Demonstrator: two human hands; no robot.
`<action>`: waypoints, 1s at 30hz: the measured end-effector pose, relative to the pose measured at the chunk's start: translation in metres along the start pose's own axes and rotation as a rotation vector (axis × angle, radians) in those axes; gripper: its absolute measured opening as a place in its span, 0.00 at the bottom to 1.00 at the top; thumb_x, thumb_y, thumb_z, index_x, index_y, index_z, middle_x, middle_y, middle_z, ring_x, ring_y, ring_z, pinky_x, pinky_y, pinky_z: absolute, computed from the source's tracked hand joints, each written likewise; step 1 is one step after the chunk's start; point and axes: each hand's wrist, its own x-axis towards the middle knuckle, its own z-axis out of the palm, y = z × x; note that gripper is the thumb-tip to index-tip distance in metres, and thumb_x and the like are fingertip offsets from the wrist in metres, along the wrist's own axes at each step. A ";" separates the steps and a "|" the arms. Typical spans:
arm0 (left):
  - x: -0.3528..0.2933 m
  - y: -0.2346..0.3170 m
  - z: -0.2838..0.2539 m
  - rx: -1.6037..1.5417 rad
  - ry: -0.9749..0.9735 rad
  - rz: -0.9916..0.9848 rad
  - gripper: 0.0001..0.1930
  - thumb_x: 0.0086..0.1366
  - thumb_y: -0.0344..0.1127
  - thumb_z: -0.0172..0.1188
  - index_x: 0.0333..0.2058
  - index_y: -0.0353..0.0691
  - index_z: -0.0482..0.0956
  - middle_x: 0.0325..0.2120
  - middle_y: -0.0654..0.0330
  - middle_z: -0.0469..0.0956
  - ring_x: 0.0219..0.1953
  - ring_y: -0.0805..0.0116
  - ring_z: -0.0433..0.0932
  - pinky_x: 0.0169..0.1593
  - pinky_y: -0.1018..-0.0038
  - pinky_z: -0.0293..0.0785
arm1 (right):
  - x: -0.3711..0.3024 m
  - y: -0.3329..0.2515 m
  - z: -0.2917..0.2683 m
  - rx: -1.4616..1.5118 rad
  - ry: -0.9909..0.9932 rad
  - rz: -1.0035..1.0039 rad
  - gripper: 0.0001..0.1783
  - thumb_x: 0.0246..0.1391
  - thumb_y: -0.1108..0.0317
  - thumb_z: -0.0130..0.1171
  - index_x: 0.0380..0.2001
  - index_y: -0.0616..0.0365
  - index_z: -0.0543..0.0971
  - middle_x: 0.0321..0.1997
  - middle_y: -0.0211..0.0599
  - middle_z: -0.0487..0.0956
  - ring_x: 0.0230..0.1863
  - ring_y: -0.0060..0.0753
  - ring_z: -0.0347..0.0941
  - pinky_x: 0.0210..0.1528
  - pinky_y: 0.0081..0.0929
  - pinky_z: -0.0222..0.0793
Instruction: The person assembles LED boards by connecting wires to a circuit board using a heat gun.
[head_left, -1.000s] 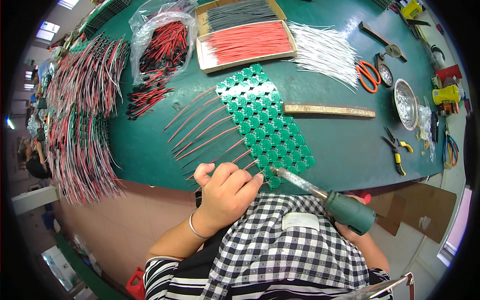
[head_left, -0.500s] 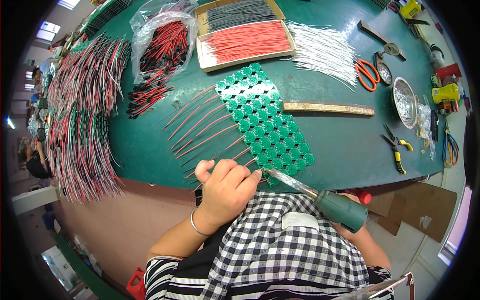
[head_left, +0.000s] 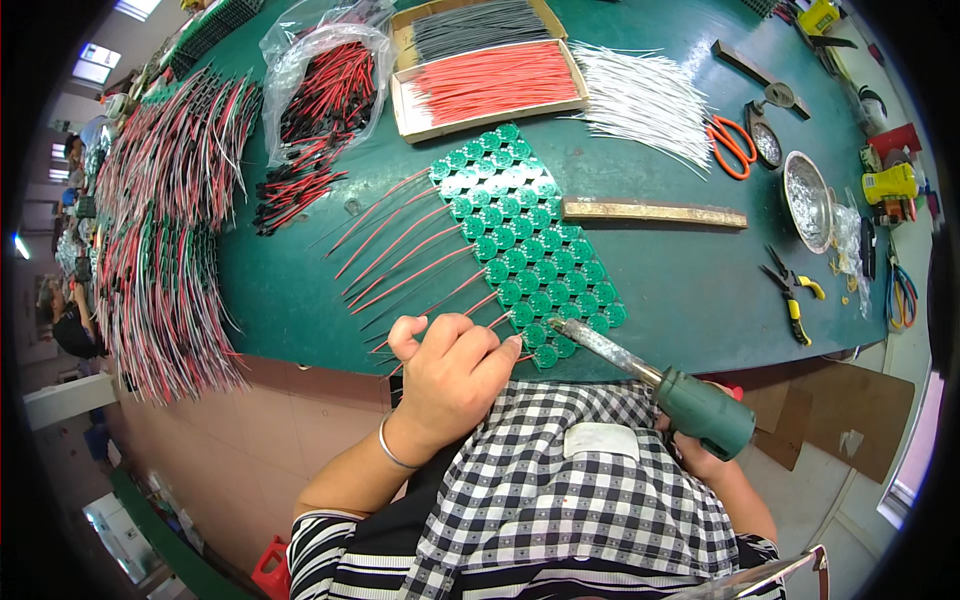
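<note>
My left hand [head_left: 450,372] is curled, pinching a wire at the green board panel [head_left: 525,240]'s near edge. My right hand [head_left: 705,455] grips the soldering iron [head_left: 655,385], tip on panel. Cardboard tray [head_left: 485,85] of red wires at 12; clear bag [head_left: 320,85] at 11.

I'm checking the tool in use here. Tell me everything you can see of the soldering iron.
The soldering iron has a thick dark-green handle and a long, dull grey metal shaft. It lies slanted, handle low near the checked apron, tip up-left at the near edge of the green panel of round circuit boards. The right hand, mostly hidden beneath, grips the handle. The left hand rests beside the tip.
</note>
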 end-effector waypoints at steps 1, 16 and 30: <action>0.000 0.000 0.000 0.004 -0.004 0.001 0.09 0.46 0.31 0.68 0.28 0.53 0.84 0.22 0.75 0.70 0.32 0.74 0.71 0.49 0.60 0.51 | -0.001 0.000 0.000 0.001 0.001 -0.001 0.12 0.44 0.71 0.63 0.36 0.55 0.81 0.39 0.38 0.82 0.41 0.44 0.78 0.50 0.40 0.69; 0.000 0.005 -0.002 0.016 0.014 -0.005 0.08 0.46 0.30 0.69 0.27 0.53 0.83 0.24 0.75 0.71 0.33 0.74 0.72 0.49 0.60 0.51 | -0.014 0.006 0.003 0.078 0.031 0.046 0.12 0.43 0.70 0.63 0.35 0.55 0.81 0.38 0.38 0.82 0.40 0.43 0.78 0.48 0.39 0.70; -0.010 0.013 0.000 -0.028 -0.010 0.023 0.09 0.46 0.30 0.67 0.28 0.53 0.84 0.21 0.75 0.70 0.30 0.75 0.70 0.50 0.60 0.50 | 0.000 -0.003 0.002 -0.122 -0.021 -0.173 0.11 0.50 0.61 0.60 0.32 0.57 0.79 0.29 0.33 0.79 0.31 0.36 0.75 0.40 0.32 0.68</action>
